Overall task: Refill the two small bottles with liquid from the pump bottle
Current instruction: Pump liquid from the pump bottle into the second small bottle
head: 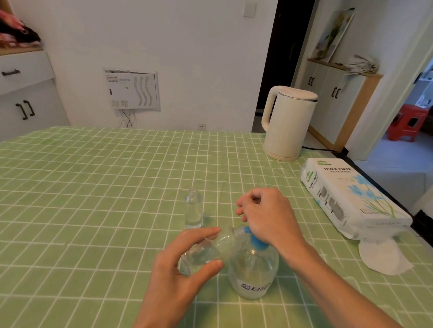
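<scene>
A clear pump bottle (253, 273) with a blue pump head stands near the table's front centre. My right hand (268, 216) rests on top of the pump head, fingers loosely curled. My left hand (180, 264) grips a small clear bottle (216, 246), tilted with its open neck right at the blue spout. A second small clear bottle (193, 210) stands upright just behind, apart from both hands.
The table wears a green checked cloth (82, 207). A white kettle (286, 122) stands at the back right. A tissue paper pack (351, 198) lies at the right edge, with a loose white tissue (383, 258) in front of it.
</scene>
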{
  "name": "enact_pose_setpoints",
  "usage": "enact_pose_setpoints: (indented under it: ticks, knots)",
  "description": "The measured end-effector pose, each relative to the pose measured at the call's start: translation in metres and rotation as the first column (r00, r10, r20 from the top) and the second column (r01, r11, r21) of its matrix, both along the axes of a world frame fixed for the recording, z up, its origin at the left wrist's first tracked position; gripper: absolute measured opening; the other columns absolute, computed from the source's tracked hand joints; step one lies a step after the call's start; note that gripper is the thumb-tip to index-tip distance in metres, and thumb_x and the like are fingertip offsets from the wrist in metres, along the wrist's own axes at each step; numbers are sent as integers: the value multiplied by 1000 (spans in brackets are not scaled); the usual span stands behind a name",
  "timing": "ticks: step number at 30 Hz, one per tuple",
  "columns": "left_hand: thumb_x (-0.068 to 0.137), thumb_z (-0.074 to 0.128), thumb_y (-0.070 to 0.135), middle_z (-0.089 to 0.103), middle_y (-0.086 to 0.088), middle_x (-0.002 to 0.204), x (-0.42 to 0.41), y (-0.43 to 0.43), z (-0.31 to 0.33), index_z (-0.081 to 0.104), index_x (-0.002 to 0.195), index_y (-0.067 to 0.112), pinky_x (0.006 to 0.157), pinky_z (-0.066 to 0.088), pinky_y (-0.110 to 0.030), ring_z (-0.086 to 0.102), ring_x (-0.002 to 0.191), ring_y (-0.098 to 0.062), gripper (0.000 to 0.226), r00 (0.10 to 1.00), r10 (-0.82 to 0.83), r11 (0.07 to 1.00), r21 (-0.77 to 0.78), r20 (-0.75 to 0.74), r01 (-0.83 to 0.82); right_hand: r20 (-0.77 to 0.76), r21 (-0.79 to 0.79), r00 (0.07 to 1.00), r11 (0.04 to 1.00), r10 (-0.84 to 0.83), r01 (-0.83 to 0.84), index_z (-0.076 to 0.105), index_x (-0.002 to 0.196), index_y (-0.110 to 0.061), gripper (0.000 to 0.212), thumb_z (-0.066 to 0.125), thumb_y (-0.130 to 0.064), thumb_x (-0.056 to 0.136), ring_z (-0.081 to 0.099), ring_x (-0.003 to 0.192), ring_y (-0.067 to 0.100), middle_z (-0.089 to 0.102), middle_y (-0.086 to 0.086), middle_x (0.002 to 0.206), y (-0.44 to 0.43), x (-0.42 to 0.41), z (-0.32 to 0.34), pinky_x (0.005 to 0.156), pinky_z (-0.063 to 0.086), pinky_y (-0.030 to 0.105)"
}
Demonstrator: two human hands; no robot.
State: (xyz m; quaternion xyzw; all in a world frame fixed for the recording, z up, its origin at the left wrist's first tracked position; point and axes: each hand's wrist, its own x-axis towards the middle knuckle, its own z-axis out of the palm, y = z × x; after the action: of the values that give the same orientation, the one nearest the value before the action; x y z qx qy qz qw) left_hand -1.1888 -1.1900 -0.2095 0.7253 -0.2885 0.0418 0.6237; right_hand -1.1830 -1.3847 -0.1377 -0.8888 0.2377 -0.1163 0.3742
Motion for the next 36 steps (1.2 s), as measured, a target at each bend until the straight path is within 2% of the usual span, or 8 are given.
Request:
enact_pose_setpoints:
  ticks: [4, 9, 14, 19, 25, 32, 36]
  knots:
    - [80, 88, 16, 76, 13, 122, -1, 0, 1, 73, 121, 45, 97, 47, -8, 70, 117, -10, 52, 1000, 14, 1000, -2, 1, -14, 5, -4, 1000, 1000, -1, 1, 80, 96, -6, 29, 55, -20, 103, 80, 88, 34, 83, 8, 88, 0, 0, 0, 85, 67, 57]
    - [79, 88, 8, 77, 12, 121, -2, -1, 3, 73, 120, 46, 96, 48, -8, 70, 116, -10, 58, 1000, 6, 1000, -1, -15, -6, -19, -13, 1000, 1000, 6, -6, 80, 98, -8, 29, 56, -23, 104, 80, 91, 36, 83, 11, 91, 0, 0, 4, 84, 67, 58]
    - [79, 88, 1, 77, 10, 119, -1, 0, 6, 74, 118, 45, 95, 48, -9, 71, 115, -9, 60, 1000, 10, 1000, -9, -14, -10, -19, -96, 1000, 995, 7, -9, 77, 88, -19, 28, 57, -31, 104, 79, 81, 24, 81, -2, 81, -3, 2, 13, 80, 68, 50]
    - [77, 88, -1, 78, 6, 118, 0, -1, 7, 75, 116, 43, 94, 48, -9, 72, 112, -12, 60, 1000, 7, 999, -33, -13, -7, -8, -53, 1000, 999, 4, -4, 79, 89, -15, 29, 57, -27, 104, 81, 83, 29, 83, 2, 82, -1, 3, 11, 80, 68, 53]
    - [78, 88, -1, 78, 13, 119, -1, -2, 6, 75, 116, 43, 95, 46, -6, 70, 116, -8, 60, 1000, 2, 1000, -18, -10, -2, -18, -20, 1000, 1000, 8, -8, 80, 89, -18, 28, 58, -24, 105, 81, 82, 25, 82, -3, 81, 0, 0, 2, 83, 68, 53]
    - [78, 88, 1, 77, 11, 120, -2, -1, 6, 74, 118, 45, 95, 47, -7, 70, 114, -9, 60, 1000, 9, 1000, -7, -18, -9, -16, -20, 1000, 1000, -5, 5, 80, 94, -13, 29, 55, -23, 105, 81, 87, 31, 83, 5, 88, 0, -2, 3, 86, 67, 55]
    - [78, 88, 0, 78, 9, 118, -1, 1, 8, 75, 117, 45, 94, 47, -7, 71, 113, -9, 61, 1000, 9, 1000, -23, -19, -9, -15, -22, 1000, 1000, -12, 12, 79, 92, -16, 27, 56, -25, 103, 81, 87, 29, 83, 2, 86, -1, -2, 8, 85, 68, 54]
